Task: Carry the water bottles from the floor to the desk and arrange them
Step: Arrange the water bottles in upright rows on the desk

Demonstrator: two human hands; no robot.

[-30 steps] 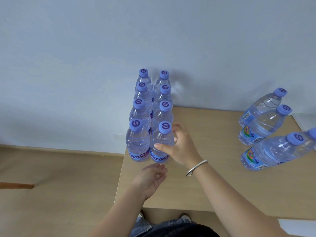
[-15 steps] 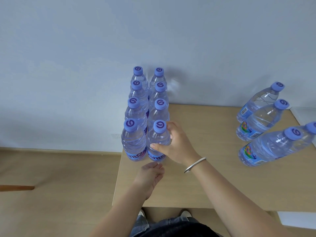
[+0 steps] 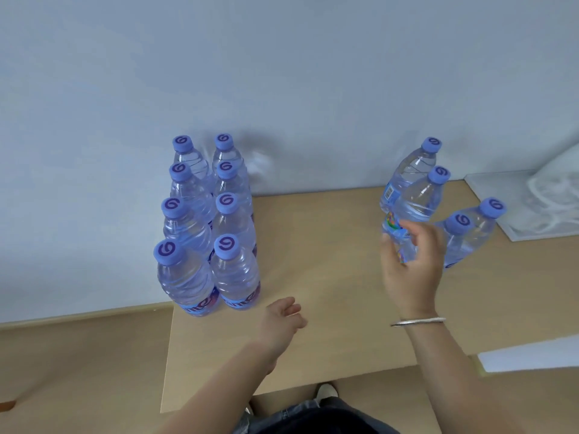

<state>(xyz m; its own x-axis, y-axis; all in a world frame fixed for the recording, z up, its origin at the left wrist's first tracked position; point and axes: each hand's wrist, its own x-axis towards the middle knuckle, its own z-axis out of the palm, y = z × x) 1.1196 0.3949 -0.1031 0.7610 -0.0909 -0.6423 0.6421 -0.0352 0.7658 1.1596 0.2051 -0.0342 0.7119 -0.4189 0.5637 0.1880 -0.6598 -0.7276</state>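
Several clear water bottles with blue caps stand in two tight rows (image 3: 232, 270) at the left end of the wooden desk (image 3: 319, 264). Several more bottles (image 3: 419, 198) stand in a loose group at the back right. My right hand (image 3: 410, 270), with a silver bangle on its wrist, is raised in front of that right group. Its fingers are spread and slightly bent near the label of the nearest bottle, and I see no firm grip. My left hand (image 3: 282, 317) hovers low over the desk's front left area, loosely curled and holding nothing.
A blue-grey wall (image 3: 282, 73) runs right behind the desk. A white sheet or board (image 3: 532, 208) lies at the desk's far right. Wooden floor (image 3: 78, 364) lies left of the desk, and my shoes (image 3: 326, 391) show under its front edge.
My right hand let go of the front right bottle of the left rows and swung right to the other group. The left hand stayed low over the desk.
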